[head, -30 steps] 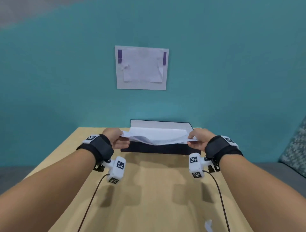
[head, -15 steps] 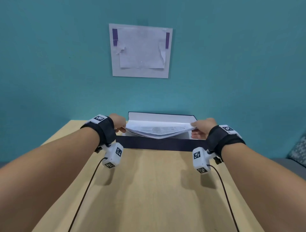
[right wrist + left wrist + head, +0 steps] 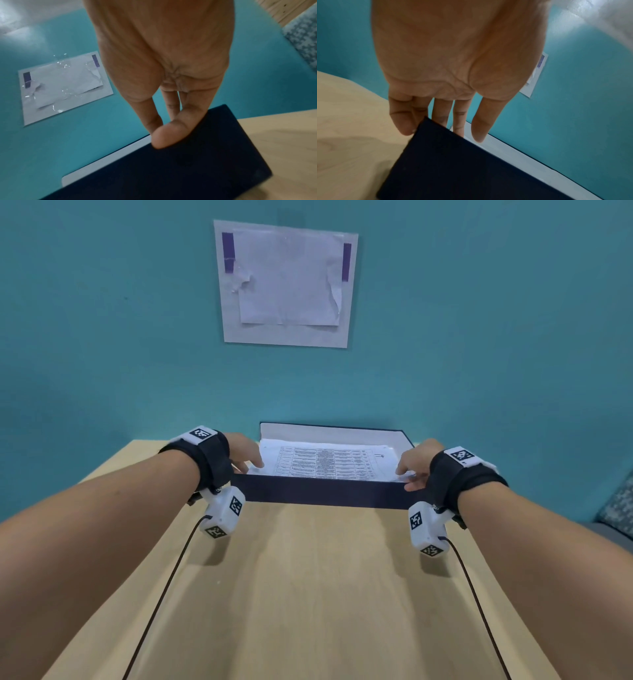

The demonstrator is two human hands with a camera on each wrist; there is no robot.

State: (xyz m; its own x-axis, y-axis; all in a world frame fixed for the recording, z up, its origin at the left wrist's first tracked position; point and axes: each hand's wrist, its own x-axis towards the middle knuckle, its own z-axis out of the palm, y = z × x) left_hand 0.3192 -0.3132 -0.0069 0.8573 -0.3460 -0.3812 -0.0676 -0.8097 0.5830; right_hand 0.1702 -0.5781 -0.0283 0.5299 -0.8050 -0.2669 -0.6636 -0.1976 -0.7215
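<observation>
Paper (image 3: pixel 329 463) between the hands may crease on the box (image 3: pixel 322 494) rim if the right hand (image 3: pixel 416 465) pinching its corner tugs; left hand (image 3: pixel 245 451) lies open.

- Pale wooden surface (image 3: pixel 315 594) lies under the left hand (image 3: pixel 245 451) and right hand (image 3: pixel 412 462), running toward the viewer.
- Teal wall (image 3: pixel 102 337) rises beyond both hands.
- White panel (image 3: pixel 284 335) on that wall, high between the hands, bears a torn paper (image 3: pixel 287 282) under purple tape strips (image 3: pixel 227 251).
- Patterned fabric (image 3: pixel 620 508) sits far right of the right hand.
</observation>
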